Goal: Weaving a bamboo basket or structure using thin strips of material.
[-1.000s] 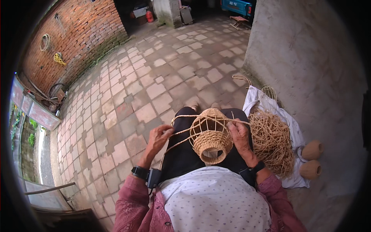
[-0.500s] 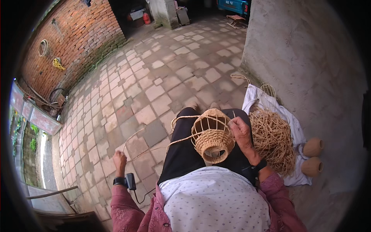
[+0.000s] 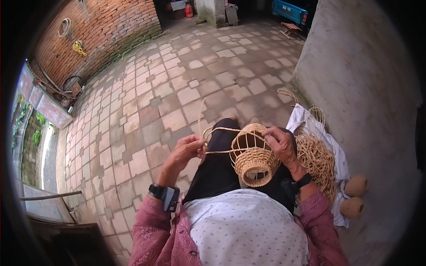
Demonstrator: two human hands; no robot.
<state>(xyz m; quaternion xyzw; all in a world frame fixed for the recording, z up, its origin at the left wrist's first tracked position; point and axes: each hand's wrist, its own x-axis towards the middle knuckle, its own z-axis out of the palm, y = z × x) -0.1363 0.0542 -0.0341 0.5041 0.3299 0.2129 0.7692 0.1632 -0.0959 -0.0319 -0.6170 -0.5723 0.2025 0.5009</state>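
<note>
A small pot-shaped woven basket [image 3: 255, 162] rests on my lap between my dark-trousered thighs, its round opening toward me. Bare upright stakes show between its woven neck and its far band. My right hand [image 3: 284, 148] is closed on the basket's right side, fingertips at the stakes. Out to the left, my left hand [image 3: 188, 148] pinches a twisted straw cord [image 3: 219, 152] that runs back to the basket. A loop of the same cord reaches from the far band toward these fingers, and a loose, blurred strand rises beyond them.
At my right a heap of straw cord [image 3: 316, 162] lies on a white sack [image 3: 339, 159]. Two small clay-coloured pots [image 3: 356, 185] stand beside it, near the grey wall [image 3: 355, 75]. Paving stones [image 3: 146, 115] spread ahead toward a brick wall [image 3: 106, 26] and a blue vehicle [image 3: 289, 10].
My left hand has come in from the far left, closer to the basket, drawing the cord with it. My right hand stays at the basket's right side. The view has shifted slightly.
</note>
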